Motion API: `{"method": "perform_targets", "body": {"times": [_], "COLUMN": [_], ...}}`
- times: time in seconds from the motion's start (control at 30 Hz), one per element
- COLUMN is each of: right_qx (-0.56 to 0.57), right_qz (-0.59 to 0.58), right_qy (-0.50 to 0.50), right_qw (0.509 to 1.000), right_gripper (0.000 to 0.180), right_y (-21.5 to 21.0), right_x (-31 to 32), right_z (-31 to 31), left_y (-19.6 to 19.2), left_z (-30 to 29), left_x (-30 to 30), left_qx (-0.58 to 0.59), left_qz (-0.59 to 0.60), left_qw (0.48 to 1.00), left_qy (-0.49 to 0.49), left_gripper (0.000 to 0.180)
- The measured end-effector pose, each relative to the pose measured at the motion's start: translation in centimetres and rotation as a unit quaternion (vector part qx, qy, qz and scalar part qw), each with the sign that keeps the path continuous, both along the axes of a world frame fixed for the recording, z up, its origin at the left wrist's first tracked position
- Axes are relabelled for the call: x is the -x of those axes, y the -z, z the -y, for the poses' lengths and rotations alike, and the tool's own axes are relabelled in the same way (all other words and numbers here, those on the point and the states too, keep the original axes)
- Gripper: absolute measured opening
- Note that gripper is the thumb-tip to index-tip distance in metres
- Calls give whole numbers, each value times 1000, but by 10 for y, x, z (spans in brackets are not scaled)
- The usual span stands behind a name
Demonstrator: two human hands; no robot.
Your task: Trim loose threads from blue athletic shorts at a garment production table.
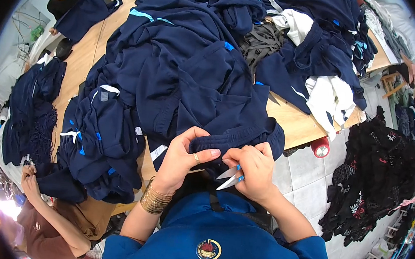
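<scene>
Waistband (227,140) of navy garment (209,115), gathered, held up at near edge of desk (298,130). Left hand (178,156) pinches band between thumb and fingers. Right hand (253,170) grasps small scissors (230,182), blades spread, fingertips at band too. Risks, as judged: blade tips point leftward, near left thumb; slip could nick skin. Slack cloth sagging between blades could get cut. Low swing could catch blue shirt (256,247). Hard tug could drag neighbouring navy clothes (102,145) along.
</scene>
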State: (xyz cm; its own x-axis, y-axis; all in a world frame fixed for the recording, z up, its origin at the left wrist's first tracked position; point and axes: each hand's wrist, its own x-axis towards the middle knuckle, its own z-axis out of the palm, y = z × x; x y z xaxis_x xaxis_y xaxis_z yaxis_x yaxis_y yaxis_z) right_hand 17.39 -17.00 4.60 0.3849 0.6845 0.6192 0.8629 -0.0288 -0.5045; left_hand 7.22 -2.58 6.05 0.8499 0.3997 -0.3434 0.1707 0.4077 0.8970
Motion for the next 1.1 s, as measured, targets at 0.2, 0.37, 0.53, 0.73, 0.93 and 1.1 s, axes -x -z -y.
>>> {"method": "perform_targets", "body": {"times": [0.2, 0.37, 0.53, 0.73, 0.93, 1.1], "right_qx": [59, 168, 215, 206, 202, 201], "right_qz": [-471, -192, 3, 20, 41, 44], "right_qy": [-59, -16, -5, -13, -12, -6], "right_qw": [878, 967, 977, 978, 978, 979], "right_gripper": [14, 29, 28, 25, 23, 24], "right_y": [-21, -41, -30, -28, -27, -29], "right_x": [-11, -31, -29, -25, -26, -25], "right_z": [19, 25, 28, 23, 21, 20], "left_y": [-2, -4, -6, -6, -5, -4], "left_z": [-1, -3, -3, -2, -1, -2], "left_x": [1, 4, 4, 4, 3, 3], "left_qx": [9, 38, 37, 35, 38, 31], "left_qz": [14, 15, 16, 14, 12, 11], "left_qw": [1000, 999, 999, 999, 999, 999], "left_qy": [-1, 5, 8, 12, 13, 15], "left_gripper": [24, 23, 24, 25, 24, 25]}}
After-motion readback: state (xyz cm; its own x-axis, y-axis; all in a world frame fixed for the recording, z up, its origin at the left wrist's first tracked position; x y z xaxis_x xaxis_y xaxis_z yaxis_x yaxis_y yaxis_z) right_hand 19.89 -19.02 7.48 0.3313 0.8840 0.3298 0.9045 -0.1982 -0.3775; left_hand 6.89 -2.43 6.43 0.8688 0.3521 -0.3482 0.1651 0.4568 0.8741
